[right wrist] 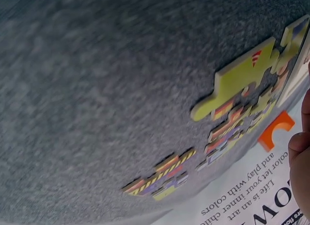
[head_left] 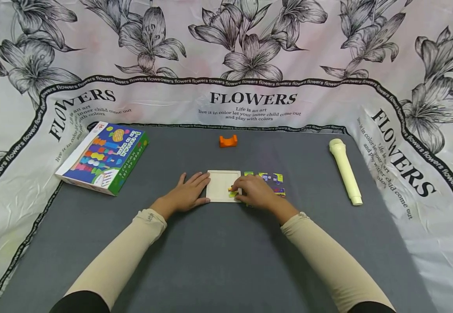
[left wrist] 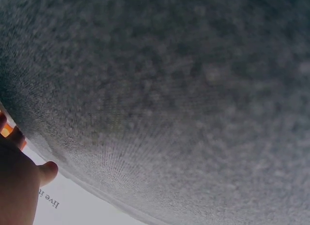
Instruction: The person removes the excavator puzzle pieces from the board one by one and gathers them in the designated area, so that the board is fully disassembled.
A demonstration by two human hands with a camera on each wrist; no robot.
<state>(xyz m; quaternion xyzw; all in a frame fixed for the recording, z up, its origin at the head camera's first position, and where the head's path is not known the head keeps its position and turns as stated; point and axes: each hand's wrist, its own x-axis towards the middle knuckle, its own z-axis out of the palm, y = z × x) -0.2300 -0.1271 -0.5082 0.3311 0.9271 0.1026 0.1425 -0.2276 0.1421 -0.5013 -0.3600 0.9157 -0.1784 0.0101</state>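
Note:
A pale wooden puzzle tray [head_left: 217,186] lies on the grey cloth in front of the person. The left hand [head_left: 186,194] rests flat with fingers spread, its fingertips at the tray's left edge. At the tray's lower right corner, the right hand [head_left: 258,193] pinches a yellow-green puzzle piece [head_left: 232,194], partly hidden by the fingers. More colourful puzzle pieces [head_left: 278,178] lie right of the tray, some covered by the right hand. In the right wrist view, a yellow-green piece with a rounded knob [right wrist: 242,80] lies among several others. Only part of the left hand [left wrist: 19,181] shows in its wrist view.
An orange curved block [head_left: 228,141] sits beyond the tray. To the left lies a blue and green game box [head_left: 107,156]. A cream-coloured stick with a thicker end [head_left: 345,171] lies on the right. Flower-printed sheeting [head_left: 253,102] borders the grey cloth.

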